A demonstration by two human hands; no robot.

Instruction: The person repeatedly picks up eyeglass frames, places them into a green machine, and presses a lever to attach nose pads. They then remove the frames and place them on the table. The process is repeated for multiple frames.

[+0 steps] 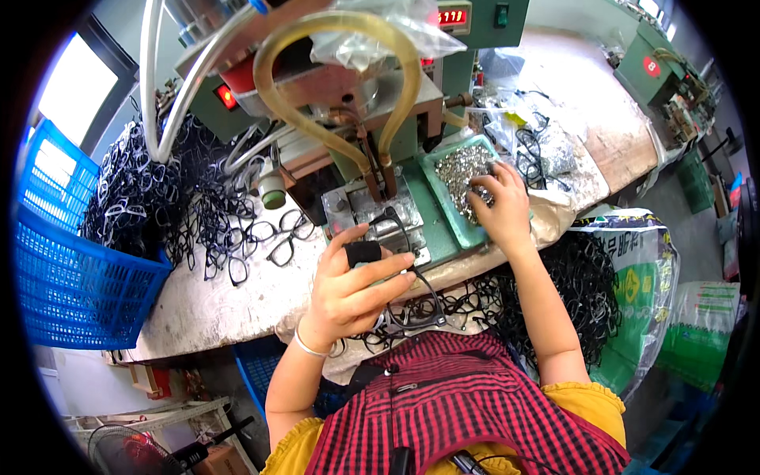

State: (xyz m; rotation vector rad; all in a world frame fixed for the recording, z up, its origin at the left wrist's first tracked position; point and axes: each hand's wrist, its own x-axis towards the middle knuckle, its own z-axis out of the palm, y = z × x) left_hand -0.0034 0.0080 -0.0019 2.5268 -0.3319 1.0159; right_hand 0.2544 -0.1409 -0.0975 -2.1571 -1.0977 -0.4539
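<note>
My left hand (pixel 352 289) is closed on a black eyeglass frame (pixel 431 305) just in front of the machine's metal fixture (pixel 388 214). Part of the frame is hidden behind my fingers, one of which wears a black band. My right hand (pixel 505 204) is over a green tray (pixel 469 240) of small silvery metal parts (pixel 461 170). Its thumb and fingers are bent toward each other among the parts; what they pinch, if anything, is too small to make out. Two brown electrode-like arms (pixel 378 178) of the machine come down close above the fixture.
More black eyeglass frames (pixel 229 229) lie in heaps on the table's left, beside a blue basket (pixel 103 285). Others (pixel 475 305) lie along the front edge by my apron. Yellowish hoses (pixel 269 79) loop before the machine. A large sack (pixel 633 293) of dark frames stands at right.
</note>
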